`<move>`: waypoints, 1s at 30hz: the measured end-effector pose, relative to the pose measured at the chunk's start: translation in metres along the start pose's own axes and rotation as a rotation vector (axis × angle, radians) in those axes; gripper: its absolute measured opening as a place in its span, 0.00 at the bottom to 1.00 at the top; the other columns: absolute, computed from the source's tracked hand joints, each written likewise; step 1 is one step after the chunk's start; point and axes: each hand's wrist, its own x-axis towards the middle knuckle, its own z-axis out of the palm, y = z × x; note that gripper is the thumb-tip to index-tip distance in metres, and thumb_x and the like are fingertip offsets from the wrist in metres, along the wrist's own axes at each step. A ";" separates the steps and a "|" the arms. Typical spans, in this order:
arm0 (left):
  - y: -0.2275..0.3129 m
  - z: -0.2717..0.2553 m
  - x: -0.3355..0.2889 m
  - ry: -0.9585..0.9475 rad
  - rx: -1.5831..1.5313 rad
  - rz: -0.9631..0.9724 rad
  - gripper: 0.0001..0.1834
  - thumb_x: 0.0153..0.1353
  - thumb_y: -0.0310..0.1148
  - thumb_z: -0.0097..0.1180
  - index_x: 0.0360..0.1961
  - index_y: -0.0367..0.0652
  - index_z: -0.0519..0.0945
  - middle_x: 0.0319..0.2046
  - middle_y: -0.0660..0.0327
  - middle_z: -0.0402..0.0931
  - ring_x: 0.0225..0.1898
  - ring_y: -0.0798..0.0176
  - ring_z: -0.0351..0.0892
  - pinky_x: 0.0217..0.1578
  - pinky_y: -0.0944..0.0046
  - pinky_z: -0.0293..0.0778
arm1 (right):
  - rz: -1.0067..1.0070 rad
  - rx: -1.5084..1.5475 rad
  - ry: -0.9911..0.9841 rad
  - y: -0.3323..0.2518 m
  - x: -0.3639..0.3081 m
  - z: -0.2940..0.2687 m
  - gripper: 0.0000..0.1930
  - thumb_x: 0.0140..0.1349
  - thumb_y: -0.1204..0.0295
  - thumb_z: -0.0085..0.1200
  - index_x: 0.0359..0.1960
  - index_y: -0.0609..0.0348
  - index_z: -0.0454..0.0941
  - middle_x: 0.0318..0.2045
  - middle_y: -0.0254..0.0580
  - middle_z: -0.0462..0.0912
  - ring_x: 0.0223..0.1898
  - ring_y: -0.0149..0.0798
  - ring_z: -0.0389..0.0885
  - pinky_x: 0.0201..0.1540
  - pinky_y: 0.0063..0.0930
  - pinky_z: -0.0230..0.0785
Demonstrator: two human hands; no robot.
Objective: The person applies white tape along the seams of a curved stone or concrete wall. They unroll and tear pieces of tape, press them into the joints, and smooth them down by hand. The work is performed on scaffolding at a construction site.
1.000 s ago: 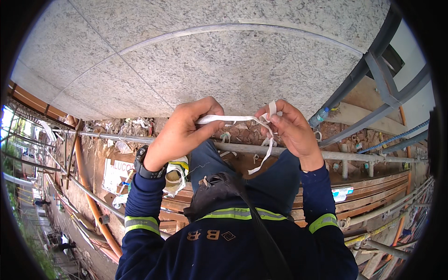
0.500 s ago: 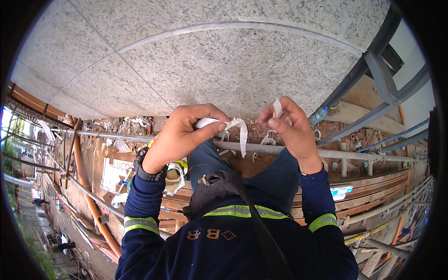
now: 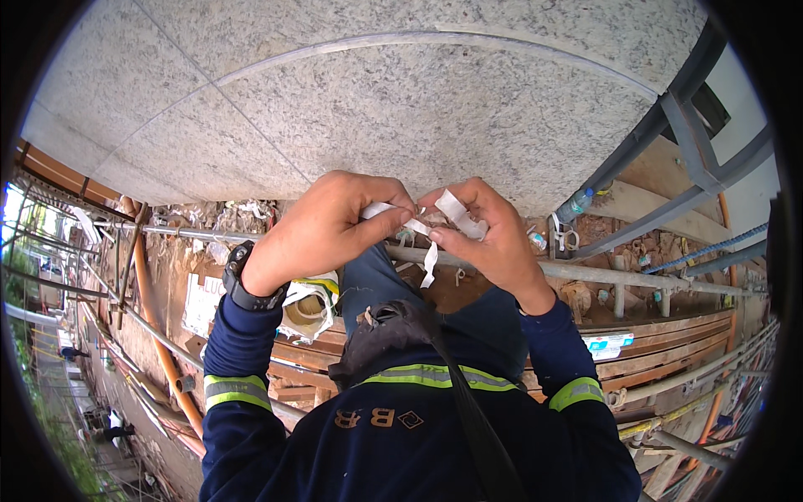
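Note:
In front of the stone wall, my left hand [image 3: 330, 230] pinches a crumpled strip of white tape [image 3: 378, 210] between thumb and fingers. A black watch [image 3: 242, 280] is on that wrist. My right hand [image 3: 493, 243] is closed on another length of white tape [image 3: 458, 212], which sticks up over its fingers and curls by the thumb. The fingertips of both hands nearly meet, and the tape runs between them. A loose end [image 3: 430, 266] dangles below. Whether it is all one piece, I cannot tell.
Speckled grey stone panels [image 3: 401, 125] rise ahead, with a pale joint line. A metal scaffold pipe [image 3: 585, 273] crosses beyond my knees. Wooden planks [image 3: 661, 343] lie below. Dark steel framing [image 3: 636, 121] and a plastic bottle [image 3: 575, 204] are at right. A white-and-yellow bag [image 3: 309, 309] is at left.
My right hand has moved left to meet my left hand at the tape. The long hanging end now drops from between the fingertips.

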 end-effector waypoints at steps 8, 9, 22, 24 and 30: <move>0.012 -0.001 0.007 0.021 0.189 0.044 0.06 0.62 0.28 0.60 0.38 0.37 0.82 0.23 0.49 0.77 0.24 0.53 0.78 0.28 0.57 0.69 | -0.047 -0.094 0.032 -0.008 0.001 0.007 0.11 0.59 0.76 0.66 0.41 0.60 0.77 0.34 0.37 0.85 0.36 0.25 0.81 0.40 0.23 0.72; 0.009 0.000 0.009 0.045 0.216 0.083 0.06 0.61 0.28 0.60 0.37 0.37 0.82 0.22 0.49 0.77 0.23 0.51 0.78 0.27 0.56 0.69 | -0.013 -0.074 0.027 -0.008 0.001 0.009 0.10 0.60 0.76 0.66 0.40 0.60 0.77 0.34 0.36 0.85 0.36 0.24 0.81 0.39 0.22 0.71; -0.016 0.018 -0.004 0.929 0.109 0.080 0.10 0.63 0.29 0.63 0.43 0.36 0.83 0.33 0.59 0.80 0.37 0.63 0.78 0.41 0.64 0.73 | 0.155 0.585 0.074 0.023 0.011 -0.004 0.11 0.63 0.75 0.63 0.44 0.57 0.74 0.35 0.34 0.83 0.35 0.23 0.78 0.39 0.21 0.69; -0.036 0.053 -0.012 0.732 -0.435 -0.077 0.09 0.68 0.30 0.59 0.44 0.36 0.83 0.36 0.63 0.81 0.39 0.69 0.77 0.42 0.68 0.72 | 0.156 0.609 0.074 0.026 0.013 -0.004 0.11 0.64 0.75 0.63 0.43 0.56 0.74 0.35 0.34 0.83 0.35 0.23 0.78 0.38 0.20 0.69; -0.039 0.102 0.005 0.468 -0.969 -0.035 0.12 0.73 0.30 0.55 0.51 0.33 0.79 0.38 0.63 0.83 0.41 0.74 0.79 0.44 0.70 0.75 | 0.163 0.414 0.108 0.026 0.015 -0.003 0.10 0.64 0.75 0.64 0.40 0.56 0.73 0.35 0.32 0.83 0.36 0.22 0.78 0.38 0.19 0.70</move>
